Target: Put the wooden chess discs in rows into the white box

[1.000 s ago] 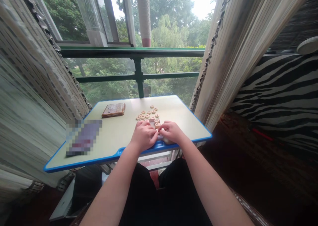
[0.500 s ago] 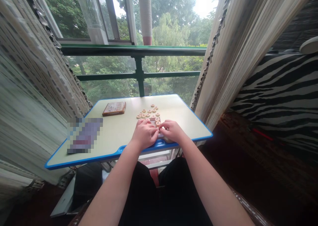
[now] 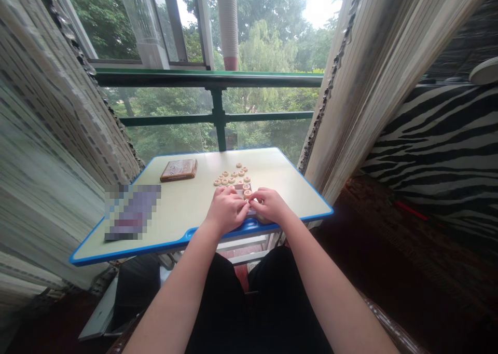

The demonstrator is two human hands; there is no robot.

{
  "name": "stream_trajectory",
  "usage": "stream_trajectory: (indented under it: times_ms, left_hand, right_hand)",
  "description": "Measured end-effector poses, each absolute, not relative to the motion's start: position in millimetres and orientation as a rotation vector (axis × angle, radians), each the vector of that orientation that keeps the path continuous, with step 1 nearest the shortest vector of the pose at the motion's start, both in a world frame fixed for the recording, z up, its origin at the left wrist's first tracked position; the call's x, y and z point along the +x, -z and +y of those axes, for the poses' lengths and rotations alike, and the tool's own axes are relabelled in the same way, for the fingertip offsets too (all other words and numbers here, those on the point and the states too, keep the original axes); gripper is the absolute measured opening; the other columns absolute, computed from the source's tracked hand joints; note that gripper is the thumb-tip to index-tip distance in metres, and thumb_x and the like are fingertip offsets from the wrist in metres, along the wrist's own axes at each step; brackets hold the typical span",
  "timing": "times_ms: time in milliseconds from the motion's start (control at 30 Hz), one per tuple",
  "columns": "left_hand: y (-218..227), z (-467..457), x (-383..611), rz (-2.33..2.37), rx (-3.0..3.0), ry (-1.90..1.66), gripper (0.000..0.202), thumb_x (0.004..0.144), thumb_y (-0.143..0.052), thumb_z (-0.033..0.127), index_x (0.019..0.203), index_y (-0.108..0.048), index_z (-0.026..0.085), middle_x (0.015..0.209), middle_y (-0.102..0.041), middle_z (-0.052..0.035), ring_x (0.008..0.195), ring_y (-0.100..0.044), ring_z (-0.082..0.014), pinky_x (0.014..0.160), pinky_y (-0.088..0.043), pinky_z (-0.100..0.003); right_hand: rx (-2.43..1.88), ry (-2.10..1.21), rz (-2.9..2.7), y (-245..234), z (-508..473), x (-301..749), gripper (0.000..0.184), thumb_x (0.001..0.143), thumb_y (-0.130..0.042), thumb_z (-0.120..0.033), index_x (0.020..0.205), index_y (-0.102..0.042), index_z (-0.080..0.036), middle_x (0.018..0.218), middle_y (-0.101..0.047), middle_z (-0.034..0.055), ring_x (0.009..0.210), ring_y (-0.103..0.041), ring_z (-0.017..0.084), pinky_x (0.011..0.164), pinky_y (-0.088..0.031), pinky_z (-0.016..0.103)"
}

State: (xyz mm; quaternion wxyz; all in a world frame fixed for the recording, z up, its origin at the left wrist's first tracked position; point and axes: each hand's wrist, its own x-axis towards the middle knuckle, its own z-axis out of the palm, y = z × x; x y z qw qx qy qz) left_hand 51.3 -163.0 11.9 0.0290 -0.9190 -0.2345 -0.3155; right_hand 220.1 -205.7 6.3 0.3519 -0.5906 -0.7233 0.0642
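Observation:
My left hand (image 3: 229,208) and my right hand (image 3: 269,204) meet over the near edge of a small table, fingers bent and fingertips nearly touching. Beneath them lies a shallow, light tray (image 3: 252,213), mostly covered by the hands. Round wooden xiangqi pieces (image 3: 247,187) stand in a row along its right side, and one piece (image 3: 248,193) is right beside my right fingertips. Both hands are closed; whatever is pinched between the fingers is hidden. Several loose xiangqi pieces (image 3: 232,179) with painted characters lie on the table just beyond the tray.
The pale tabletop (image 3: 182,208) has a blue rim. A flat brown box (image 3: 179,170) lies at the back left, with a pixelated, purplish flat item (image 3: 134,211) at the left edge. A green railing (image 3: 218,79) stands behind the table, with curtains (image 3: 338,99) on both sides.
Almost nothing differs. Both hands stay at the tray with only slight finger movement, and the loose pieces lie as before.

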Motion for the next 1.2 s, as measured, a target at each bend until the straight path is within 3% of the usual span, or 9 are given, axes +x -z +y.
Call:
stream_trajectory:
  times_ms: [700,967,1200]
  left_hand:
    - [-9.3,-163.7,48.2,-0.811,-2.761,1.162,0.025,0.082,-0.049,0.028,0.068,-0.069,0.02,0.074,-0.071,-0.0035,0.091,-0.057,-0.0221,0.087,-0.034,-0.04]
    - [-28.4,-139.6,30.2,-1.309,-2.695,1.534,0.024,0.08,-0.049,0.031,0.082,-0.07,0.019,0.087,-0.071,-0.0057,0.089,-0.061,-0.021,0.086,-0.043,-0.036]
    - [-43.5,-97.6,25.9,-1.479,-2.884,1.628,0.024,0.076,-0.051,0.027,0.092,-0.067,0.018,0.092,-0.07,-0.0049,0.083,-0.063,-0.0176,0.074,-0.05,-0.029]
  right_hand:
    - [-1.5,-0.174,-1.813,-6.2,-204.9,221.8,0.013,0.072,-0.056,-0.018,0.074,-0.069,-0.018,0.063,-0.056,-0.0001,0.062,-0.051,0.011,0.062,-0.039,0.023]
    - [-1.469,-0.365,-1.517,-8.3,-198.0,225.3,0.016,0.07,-0.051,-0.022,0.072,-0.066,-0.016,0.065,-0.061,0.0011,0.06,-0.051,0.012,0.061,-0.04,0.025]
    - [-1.4,-0.518,-1.424,-29.1,-173.3,223.9,0.019,0.068,-0.053,-0.026,0.077,-0.065,-0.015,0.06,-0.054,-0.0018,0.058,-0.047,0.011,0.058,-0.038,0.025]
